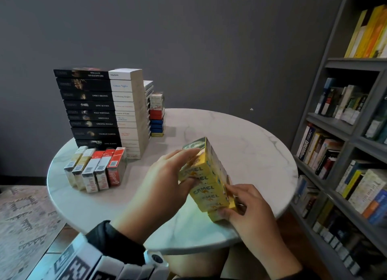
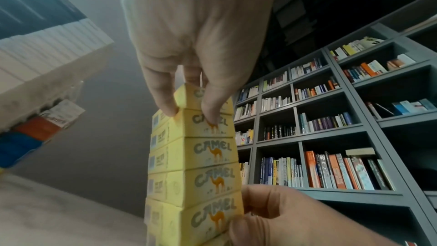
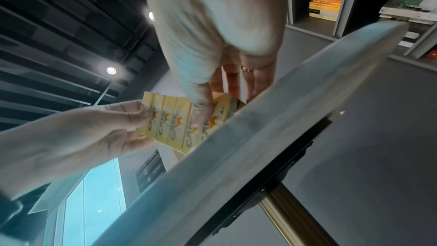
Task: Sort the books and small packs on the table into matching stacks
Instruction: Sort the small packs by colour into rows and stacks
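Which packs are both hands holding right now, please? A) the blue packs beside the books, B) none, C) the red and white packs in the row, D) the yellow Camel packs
D: the left hand holds the top and the right hand the bottom of the stack of Camel packs.

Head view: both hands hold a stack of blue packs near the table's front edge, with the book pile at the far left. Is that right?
Not quite: the packs are yellow, not blue. The head view shows the left hand and right hand holding the stack of yellow packs near the front edge of the table, with the book pile at the far left. The left wrist view confirms the yellow.
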`<state>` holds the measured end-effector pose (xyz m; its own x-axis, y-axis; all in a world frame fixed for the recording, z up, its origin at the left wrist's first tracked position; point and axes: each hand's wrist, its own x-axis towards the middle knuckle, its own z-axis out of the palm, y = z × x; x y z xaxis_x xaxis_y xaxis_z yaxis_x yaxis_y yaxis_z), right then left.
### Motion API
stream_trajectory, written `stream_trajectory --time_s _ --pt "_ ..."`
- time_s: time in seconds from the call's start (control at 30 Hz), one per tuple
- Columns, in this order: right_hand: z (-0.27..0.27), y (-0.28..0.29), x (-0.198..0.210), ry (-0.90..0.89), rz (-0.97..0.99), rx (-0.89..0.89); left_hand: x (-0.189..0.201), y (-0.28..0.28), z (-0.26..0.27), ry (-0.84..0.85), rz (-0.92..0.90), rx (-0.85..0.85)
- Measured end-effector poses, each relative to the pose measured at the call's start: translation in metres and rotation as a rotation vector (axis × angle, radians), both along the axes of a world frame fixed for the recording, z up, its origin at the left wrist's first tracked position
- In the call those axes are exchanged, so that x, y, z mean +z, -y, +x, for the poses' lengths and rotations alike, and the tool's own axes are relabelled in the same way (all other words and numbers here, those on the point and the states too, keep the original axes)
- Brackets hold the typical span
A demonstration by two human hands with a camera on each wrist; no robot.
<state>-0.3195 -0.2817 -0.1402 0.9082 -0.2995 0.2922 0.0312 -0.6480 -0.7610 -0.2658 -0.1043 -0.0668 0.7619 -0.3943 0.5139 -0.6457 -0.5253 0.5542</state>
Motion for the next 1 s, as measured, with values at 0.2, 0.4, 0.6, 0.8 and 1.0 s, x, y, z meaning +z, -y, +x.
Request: stream_trajectory --time_s 0.2,0.4,0.6,0.8,1.0 --pt "0.001 -0.004 -0.006 -0.031 -0.079 -0.03 0.016 0.014 0.0 -0.01 0.088 -0.086" --pt "-0.002 0.0 0.005 -0.173 0.069 0.011 0.01 0.014 0.006 -0.02 0.0 -0.181" --pt "-0.008 0.022 0.032 -0.165 0.847 0.154 -0.013 0.006 0.004 -0.514 -0.194 -0.112" --pt "0.016 0.028 0.046 -0.5 0.899 0.257 -0.028 0.012 0.017 -1.257 -0.417 -0.253" --pt "0.035 0.029 0.054 -0.608 0.908 0.265 -0.021 0.024 0.032 -1.312 -0.336 -0.344"
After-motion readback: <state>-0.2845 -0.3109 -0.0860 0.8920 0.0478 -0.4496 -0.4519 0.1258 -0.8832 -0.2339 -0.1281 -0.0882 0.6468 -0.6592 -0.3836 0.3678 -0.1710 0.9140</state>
